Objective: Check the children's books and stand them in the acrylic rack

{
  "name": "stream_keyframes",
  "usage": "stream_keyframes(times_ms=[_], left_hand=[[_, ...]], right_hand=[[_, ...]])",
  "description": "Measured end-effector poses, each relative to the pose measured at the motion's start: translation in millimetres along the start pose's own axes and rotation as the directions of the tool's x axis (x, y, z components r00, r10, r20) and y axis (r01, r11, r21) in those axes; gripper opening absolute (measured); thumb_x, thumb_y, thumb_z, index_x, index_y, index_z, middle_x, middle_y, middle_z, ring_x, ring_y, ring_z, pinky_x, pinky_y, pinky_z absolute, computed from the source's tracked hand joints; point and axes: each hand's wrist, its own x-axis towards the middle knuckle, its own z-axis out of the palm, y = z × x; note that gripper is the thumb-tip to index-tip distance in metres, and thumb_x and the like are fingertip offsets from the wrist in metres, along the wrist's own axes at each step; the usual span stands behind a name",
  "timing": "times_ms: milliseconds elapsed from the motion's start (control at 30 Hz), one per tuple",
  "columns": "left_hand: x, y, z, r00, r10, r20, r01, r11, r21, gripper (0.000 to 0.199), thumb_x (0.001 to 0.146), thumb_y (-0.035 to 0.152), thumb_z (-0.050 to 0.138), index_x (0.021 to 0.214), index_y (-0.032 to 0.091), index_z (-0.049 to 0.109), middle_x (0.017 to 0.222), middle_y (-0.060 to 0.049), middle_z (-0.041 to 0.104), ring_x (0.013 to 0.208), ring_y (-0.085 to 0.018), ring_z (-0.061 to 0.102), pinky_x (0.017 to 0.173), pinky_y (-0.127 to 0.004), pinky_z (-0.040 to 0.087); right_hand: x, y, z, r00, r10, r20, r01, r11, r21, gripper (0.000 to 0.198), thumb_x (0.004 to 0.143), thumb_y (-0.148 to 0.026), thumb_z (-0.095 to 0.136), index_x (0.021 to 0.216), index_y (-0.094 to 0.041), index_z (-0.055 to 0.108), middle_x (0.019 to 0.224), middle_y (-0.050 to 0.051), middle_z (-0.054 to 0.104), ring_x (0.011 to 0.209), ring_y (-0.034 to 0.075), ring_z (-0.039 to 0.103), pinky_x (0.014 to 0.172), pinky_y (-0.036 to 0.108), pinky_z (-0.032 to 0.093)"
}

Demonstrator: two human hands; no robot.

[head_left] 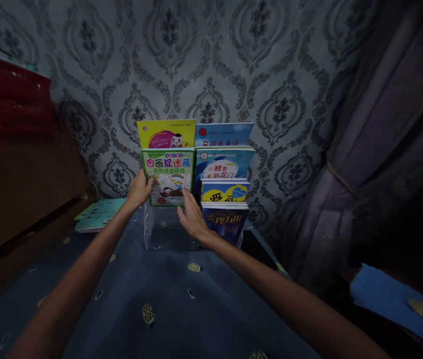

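A green picture book (170, 182) with a cartoon cover stands upright in the left column of a clear acrylic rack (166, 237). My left hand (138, 190) holds its left edge, thumb on the front cover and the other fingers partly hidden behind. My right hand (192, 217) touches the cover's lower right with its fingers stretched and its thumb apart. Behind the green book rises a yellow book (164, 130). In the right column stand a light-blue book (226, 132), a teal book (226, 162), a yellow-and-blue book (224, 192) and a dark-blue book (226, 222) in front.
Several thin teal booklets (101, 214) lie on the dark patterned tablecloth (166, 294) at left. A brown box (20, 184) with a red bag (11, 94) on top stands further left. Purple curtain (331, 199) hangs at right, above a blue item (387, 299). Patterned wallpaper is behind.
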Motion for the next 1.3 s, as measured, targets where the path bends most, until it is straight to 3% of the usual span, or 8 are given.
stream_keyframes(times_ms=[633, 1000, 1300], left_hand=[[0, 0, 7, 1.0, -0.001, 0.005, 0.001, 1.0, -0.009, 0.028, 0.092, 0.027, 0.045, 0.118, 0.017, 0.049, 0.115, -0.018, 0.067, 0.114, -0.034, 0.065, 0.098, -0.05, 0.051], [5, -3, 9, 0.999, 0.026, -0.02, -0.027, 0.999, -0.042, 0.027, 0.092, 0.024, 0.045, 0.119, 0.02, 0.049, 0.116, -0.015, 0.067, 0.119, -0.032, 0.063, 0.101, -0.048, 0.05], [4, -6, 4, 0.999, 0.042, -0.015, -0.042, 0.998, -0.043, 0.031, 0.09, 0.023, 0.045, 0.119, 0.017, 0.052, 0.117, -0.017, 0.067, 0.118, -0.033, 0.062, 0.103, -0.05, 0.049]], right_hand=[[8, 2, -4, 1.0, -0.004, -0.027, 0.004, 1.0, -0.011, 0.067, 0.094, -0.022, 0.046, 0.158, -0.008, 0.033, 0.159, 0.021, 0.042, 0.15, 0.028, 0.037, 0.126, 0.05, 0.03], [12, 7, 7, 1.0, 0.01, -0.021, -0.011, 1.0, -0.005, 0.068, 0.093, -0.023, 0.048, 0.159, -0.014, 0.033, 0.159, 0.017, 0.044, 0.15, 0.029, 0.038, 0.125, 0.053, 0.031], [6, 6, 2, 1.0, 0.008, -0.005, -0.008, 1.0, 0.012, 0.066, 0.094, -0.024, 0.046, 0.158, -0.013, 0.034, 0.159, 0.017, 0.043, 0.151, 0.028, 0.037, 0.126, 0.051, 0.031]])
